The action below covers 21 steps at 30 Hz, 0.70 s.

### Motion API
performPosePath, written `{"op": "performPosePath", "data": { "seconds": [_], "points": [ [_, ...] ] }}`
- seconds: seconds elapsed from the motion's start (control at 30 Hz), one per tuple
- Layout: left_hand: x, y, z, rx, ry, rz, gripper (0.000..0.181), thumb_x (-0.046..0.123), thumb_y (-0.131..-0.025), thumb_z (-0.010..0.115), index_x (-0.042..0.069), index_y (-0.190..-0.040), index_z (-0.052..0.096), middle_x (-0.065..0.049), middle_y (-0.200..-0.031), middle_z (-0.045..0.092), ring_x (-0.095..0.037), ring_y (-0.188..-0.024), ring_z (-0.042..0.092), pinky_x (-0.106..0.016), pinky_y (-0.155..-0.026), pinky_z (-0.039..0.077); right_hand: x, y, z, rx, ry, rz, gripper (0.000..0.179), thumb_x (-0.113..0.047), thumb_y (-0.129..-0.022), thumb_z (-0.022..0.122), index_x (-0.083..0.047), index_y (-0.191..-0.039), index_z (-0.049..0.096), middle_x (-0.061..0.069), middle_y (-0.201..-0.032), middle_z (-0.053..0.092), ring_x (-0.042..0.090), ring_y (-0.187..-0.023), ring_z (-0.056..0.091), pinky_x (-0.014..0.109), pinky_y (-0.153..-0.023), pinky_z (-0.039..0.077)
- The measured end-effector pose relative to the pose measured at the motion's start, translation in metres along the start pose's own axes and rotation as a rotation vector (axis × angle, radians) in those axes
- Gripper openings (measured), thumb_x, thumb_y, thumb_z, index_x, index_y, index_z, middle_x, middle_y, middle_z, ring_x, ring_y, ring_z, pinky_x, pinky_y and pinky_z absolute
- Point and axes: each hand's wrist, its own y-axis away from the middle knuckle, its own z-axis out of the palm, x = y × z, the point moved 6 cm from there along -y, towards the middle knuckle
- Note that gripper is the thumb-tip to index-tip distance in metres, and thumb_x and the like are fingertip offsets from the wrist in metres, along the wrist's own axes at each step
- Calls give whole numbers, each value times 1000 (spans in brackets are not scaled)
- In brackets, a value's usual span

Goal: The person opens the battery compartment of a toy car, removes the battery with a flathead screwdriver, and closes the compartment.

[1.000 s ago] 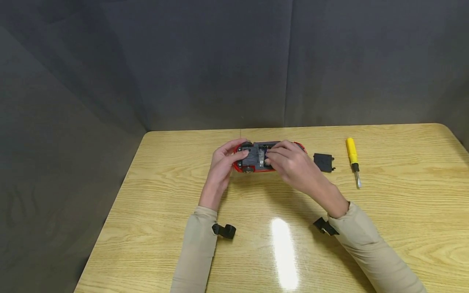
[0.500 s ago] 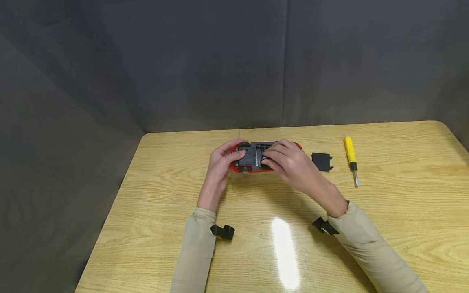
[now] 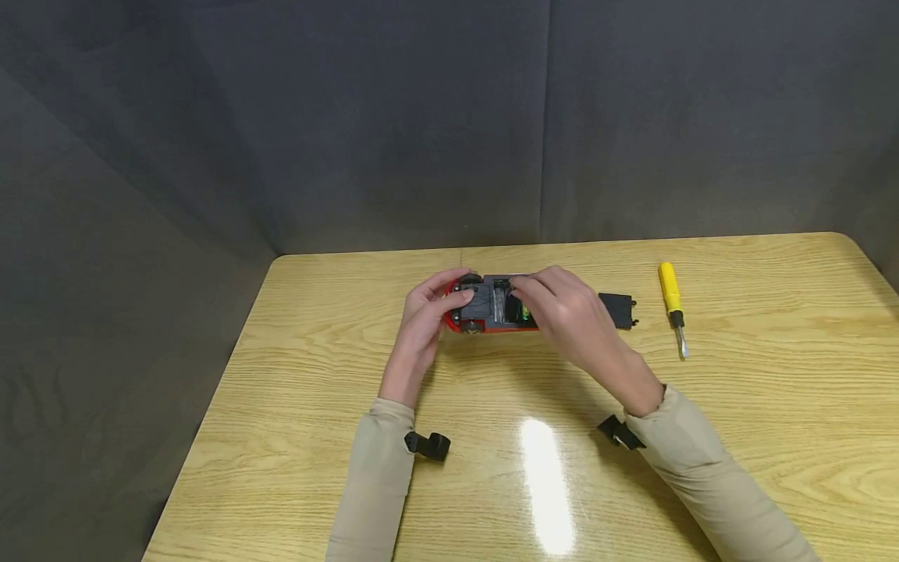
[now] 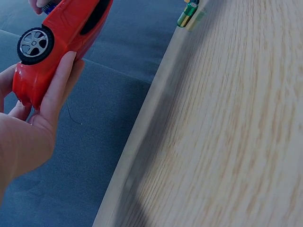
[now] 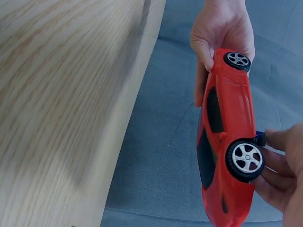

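A red toy car (image 5: 232, 104) is held upside down above the table's far part; the head view shows its dark underside (image 3: 476, 303) and uncovered battery compartment (image 3: 499, 303). My left hand (image 3: 424, 308) grips one end of the car, thumb on the underside. My right hand (image 3: 562, 312) is at the compartment, its fingers and thumb pinching a small dark-blue battery (image 5: 260, 138), mostly hidden by the fingers. Something green (image 3: 525, 311) shows in the compartment beside the right fingers. The black battery cover (image 3: 618, 311) lies right of the car, partly behind the right hand.
A yellow-handled screwdriver (image 3: 672, 300) lies at the right on the wooden table (image 3: 316, 351). Green-and-gold batteries (image 4: 188, 15) lie near the table's edge in the left wrist view. A dark cloth (image 3: 407, 125) hangs behind the table.
My right fingertips have shifted slightly up and right at the compartment, exposing more of it and the green spot. My left hand keeps its grip on the car.
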Motion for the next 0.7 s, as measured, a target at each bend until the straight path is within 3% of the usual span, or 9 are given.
{"op": "performPosePath", "data": {
  "seconds": [0.47, 0.7],
  "points": [
    [-1, 1, 2, -17, 11, -14, 40, -3, -93, 68, -4, -133, 65, -11, -130, 64, -15, -99, 67, -23, -77, 58, 2, -1, 4, -27, -108, 103, 21, 8, -86, 79, 5, -106, 74, 18, -97, 74, 34, -87, 71, 48, -73, 60],
    [-1, 0, 0, -4, 5, -10, 39, -2, -93, 68, -4, -132, 66, -11, -129, 64, -16, -98, 67, -24, -76, 58, 7, -5, -8, 57, -196, 160, 16, 7, -89, 76, 7, -105, 74, 20, -94, 74, 33, -82, 70, 45, -70, 58]
  ]
}}
